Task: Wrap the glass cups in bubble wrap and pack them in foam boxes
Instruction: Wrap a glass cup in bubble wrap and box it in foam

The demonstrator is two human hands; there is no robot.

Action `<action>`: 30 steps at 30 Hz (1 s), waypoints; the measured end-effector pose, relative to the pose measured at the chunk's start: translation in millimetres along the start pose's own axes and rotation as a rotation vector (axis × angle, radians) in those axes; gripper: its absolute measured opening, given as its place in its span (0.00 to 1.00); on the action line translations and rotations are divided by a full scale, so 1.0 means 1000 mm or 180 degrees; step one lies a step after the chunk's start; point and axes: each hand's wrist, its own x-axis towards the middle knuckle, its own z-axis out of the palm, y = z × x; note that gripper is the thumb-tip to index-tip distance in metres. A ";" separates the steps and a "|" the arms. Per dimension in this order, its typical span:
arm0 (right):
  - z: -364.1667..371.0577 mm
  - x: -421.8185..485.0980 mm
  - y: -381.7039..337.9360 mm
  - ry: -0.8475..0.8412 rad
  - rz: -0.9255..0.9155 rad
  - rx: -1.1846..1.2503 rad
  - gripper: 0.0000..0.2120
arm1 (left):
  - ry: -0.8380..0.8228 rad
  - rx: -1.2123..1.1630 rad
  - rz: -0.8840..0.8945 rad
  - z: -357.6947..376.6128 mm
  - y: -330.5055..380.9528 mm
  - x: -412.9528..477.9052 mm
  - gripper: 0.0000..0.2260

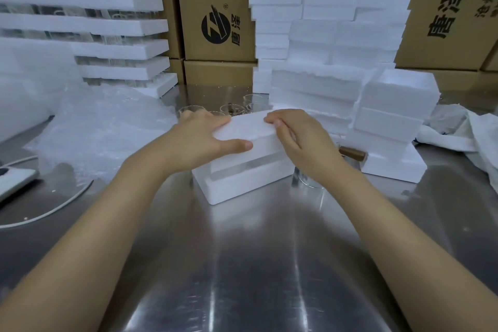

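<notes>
A white foam box base (237,183) sits on the steel table in front of me. A foam lid (250,129) rests on top of it, with a gap showing wrapped glass between the two halves. My left hand (199,140) grips the lid's left end, thumb on its front face and fingers over the top. My right hand (299,140) grips the lid's right end. Several bare glass cups (233,109) stand just behind the box. A heap of bubble wrap (105,127) lies to the left.
Stacks of foam box halves (339,56) rise behind and to the right. More foam trays with glassware (89,24) are stacked at the back left. Cardboard cartons (215,8) line the rear. A glass cup (310,183) stands under my right wrist. White cloth (463,129) lies far right.
</notes>
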 end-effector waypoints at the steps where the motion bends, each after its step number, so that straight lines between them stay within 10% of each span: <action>1: 0.002 0.000 -0.001 -0.0009 0.0058 0.0026 0.13 | -0.0021 0.0024 -0.0059 0.000 0.001 0.000 0.46; 30: 0.002 0.001 -0.006 -0.0162 0.0414 -0.0158 0.11 | -0.0325 0.0297 -0.0086 0.003 -0.001 -0.003 0.41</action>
